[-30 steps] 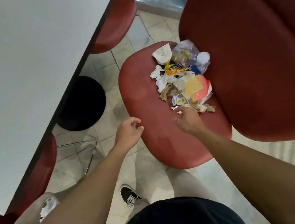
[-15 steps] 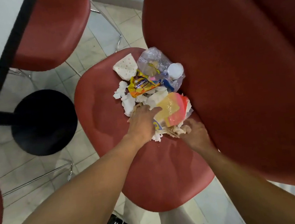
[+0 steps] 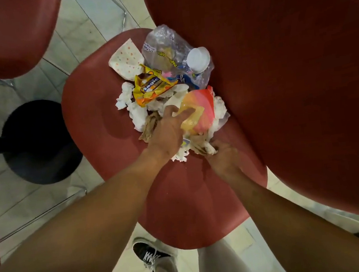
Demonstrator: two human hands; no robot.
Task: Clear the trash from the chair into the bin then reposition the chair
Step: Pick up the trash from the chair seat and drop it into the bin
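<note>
Left hand now spread flat on trash pile, right hand still gripping crumpled paper

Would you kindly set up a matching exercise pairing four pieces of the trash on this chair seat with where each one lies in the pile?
Things:
1. dotted paper wrapper
2. white cap
3. yellow snack packet
4. pink and yellow wrapper

Places:
A. under the left hand's fingers
B. far left edge of the pile
C. middle of the pile, lettered side up
D. next to the backrest, on the clear plastic bag

Pairs: 1-B, 2-D, 3-C, 4-A
</note>
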